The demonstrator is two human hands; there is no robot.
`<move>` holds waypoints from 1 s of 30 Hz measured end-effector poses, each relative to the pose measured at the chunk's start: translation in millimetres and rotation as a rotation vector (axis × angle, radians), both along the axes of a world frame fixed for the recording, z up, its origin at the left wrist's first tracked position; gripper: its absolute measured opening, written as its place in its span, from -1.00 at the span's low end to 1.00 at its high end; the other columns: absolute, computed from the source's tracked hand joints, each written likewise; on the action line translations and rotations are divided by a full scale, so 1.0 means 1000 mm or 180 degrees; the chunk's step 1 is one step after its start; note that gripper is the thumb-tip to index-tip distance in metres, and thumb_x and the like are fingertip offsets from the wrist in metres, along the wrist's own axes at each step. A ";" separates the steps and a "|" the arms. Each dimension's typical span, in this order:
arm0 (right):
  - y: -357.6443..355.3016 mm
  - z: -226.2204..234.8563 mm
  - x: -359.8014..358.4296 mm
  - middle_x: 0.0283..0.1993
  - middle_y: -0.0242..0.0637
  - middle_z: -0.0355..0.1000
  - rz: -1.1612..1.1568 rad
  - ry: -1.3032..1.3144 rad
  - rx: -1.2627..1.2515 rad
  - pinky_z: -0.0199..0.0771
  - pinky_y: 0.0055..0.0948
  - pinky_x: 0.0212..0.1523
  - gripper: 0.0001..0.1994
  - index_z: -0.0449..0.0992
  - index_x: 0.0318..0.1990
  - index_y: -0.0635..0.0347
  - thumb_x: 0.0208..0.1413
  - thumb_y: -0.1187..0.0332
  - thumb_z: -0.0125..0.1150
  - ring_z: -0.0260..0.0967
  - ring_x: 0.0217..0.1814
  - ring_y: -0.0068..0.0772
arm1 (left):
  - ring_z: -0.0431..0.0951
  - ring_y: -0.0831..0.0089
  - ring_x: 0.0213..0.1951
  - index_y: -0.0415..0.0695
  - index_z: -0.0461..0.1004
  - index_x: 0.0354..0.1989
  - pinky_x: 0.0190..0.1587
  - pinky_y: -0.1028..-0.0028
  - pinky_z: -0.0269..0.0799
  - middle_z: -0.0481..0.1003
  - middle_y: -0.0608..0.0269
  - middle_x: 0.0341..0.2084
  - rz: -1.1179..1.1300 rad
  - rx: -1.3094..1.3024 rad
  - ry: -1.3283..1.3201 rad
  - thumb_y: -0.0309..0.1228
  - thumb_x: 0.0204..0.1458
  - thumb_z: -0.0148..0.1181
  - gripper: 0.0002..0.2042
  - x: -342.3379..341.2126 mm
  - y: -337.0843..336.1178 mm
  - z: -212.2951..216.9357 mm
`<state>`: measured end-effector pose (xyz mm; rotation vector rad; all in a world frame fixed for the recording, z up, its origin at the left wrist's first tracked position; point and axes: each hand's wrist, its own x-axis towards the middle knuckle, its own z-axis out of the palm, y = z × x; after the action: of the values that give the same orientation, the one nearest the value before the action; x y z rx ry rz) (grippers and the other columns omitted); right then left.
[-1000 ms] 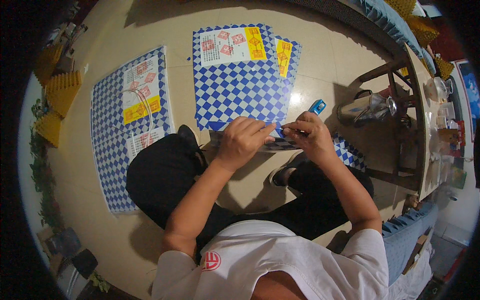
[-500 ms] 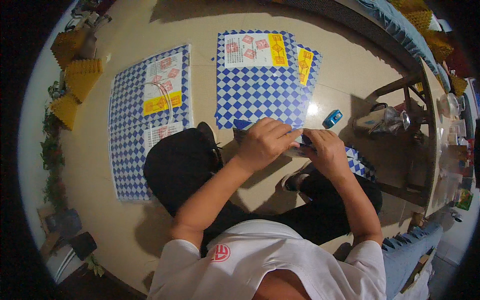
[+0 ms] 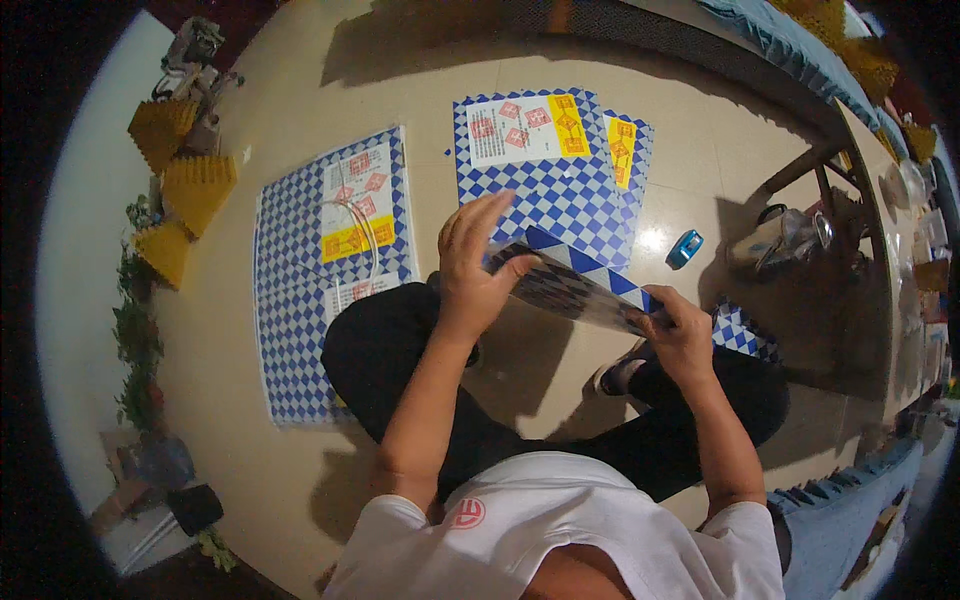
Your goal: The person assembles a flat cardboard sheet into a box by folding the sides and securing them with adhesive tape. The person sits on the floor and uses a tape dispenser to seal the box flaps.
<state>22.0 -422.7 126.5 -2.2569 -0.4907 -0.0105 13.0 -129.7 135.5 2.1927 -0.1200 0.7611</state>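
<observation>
Blue-and-white chequered sheet [image 3: 580,285], folded flat and glossy, is held above the lap of a person seated on the floor. Left hand [image 3: 478,262] lies over its left end, palm down, fingers spread and raised, thumb under the edge. Right hand [image 3: 680,335] is closed on its right end, gripping the fold.

On the beige tiled floor [image 3: 300,480], two more lots of the same chequered stock:
- a single large sheet [image 3: 320,290] to the person's left, with a white panel, a yellow rectangular label and small red diamond marks; a thin cord lies looped across it.
- a stack of sheets [image 3: 545,170] straight ahead, with a white label bearing red diamonds, a yellow block at its right, and a yellow strip showing on the sheet beneath.

Small blue tape dispenser [image 3: 685,248] sits on the floor just right of the stack, apart from it. Yellow folded fans [image 3: 190,185] line the far left edge by the wall. Table [image 3: 880,230] frame crowds the right side; open tile remains between the two lots and at lower left.
</observation>
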 end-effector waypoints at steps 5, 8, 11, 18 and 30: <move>-0.001 -0.023 -0.016 -0.22 -0.26 0.60 -0.0180 0.0521 0.1109 0.51 -0.51 -0.18 -0.65 0.57 -0.01 0.24 0.04 0.46 0.49 0.51 -0.25 -0.52 | 0.55 0.35 0.06 -0.15 0.48 0.07 0.18 0.38 0.41 0.58 0.16 0.03 -0.0616 -0.0864 0.0352 -0.42 0.04 0.44 -0.59 -0.002 0.006 0.011; 0.011 -0.028 -0.032 -0.16 -0.31 0.56 -0.0198 0.0617 0.1548 0.49 -0.53 -0.15 -0.65 0.56 -0.01 0.34 0.05 0.47 0.49 0.44 -0.18 -0.59 | 0.56 0.35 0.06 -0.17 0.46 -0.11 0.18 0.38 0.41 0.60 0.13 -0.01 -0.1079 -0.1102 0.0447 -0.40 0.11 0.39 -0.74 -0.001 0.007 0.027; 0.013 -0.052 -0.047 -0.08 -0.28 0.54 -0.0412 0.0974 0.2040 0.49 -0.50 -0.07 -0.64 0.55 0.02 0.35 0.07 0.47 0.47 0.44 -0.12 -0.55 | 0.57 0.38 0.02 -0.17 0.46 -0.15 0.13 0.40 0.42 0.61 0.15 -0.04 -0.1370 -0.1270 0.0720 -0.39 0.12 0.38 -0.76 0.002 0.001 0.042; 0.027 -0.122 -0.036 0.32 -0.17 0.45 -0.0815 0.1093 0.2576 0.21 -0.21 0.42 -0.58 0.56 0.12 0.19 0.06 0.53 0.39 0.14 0.53 -0.14 | 0.58 0.38 -0.08 -0.18 0.53 -0.21 0.02 0.43 0.46 0.63 0.18 -0.12 -0.1306 -0.0588 0.0948 -0.51 0.04 0.41 -0.81 0.000 -0.024 0.017; 0.043 -0.263 -0.028 0.15 -0.08 0.55 -0.1076 0.1612 0.2036 0.46 -0.31 0.19 -0.52 0.52 0.22 0.15 0.11 0.52 0.36 0.47 0.27 -0.17 | 0.58 0.16 -0.17 -0.14 0.54 -0.32 -0.04 0.20 0.35 0.58 0.22 -0.32 -0.1311 0.0691 0.0958 -0.43 -0.01 0.36 -0.87 -0.009 -0.079 -0.083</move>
<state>-6.2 -379.7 -136.3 -1.6016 0.1585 0.1991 4.1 -208.9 52.2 2.3492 -0.5025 0.1925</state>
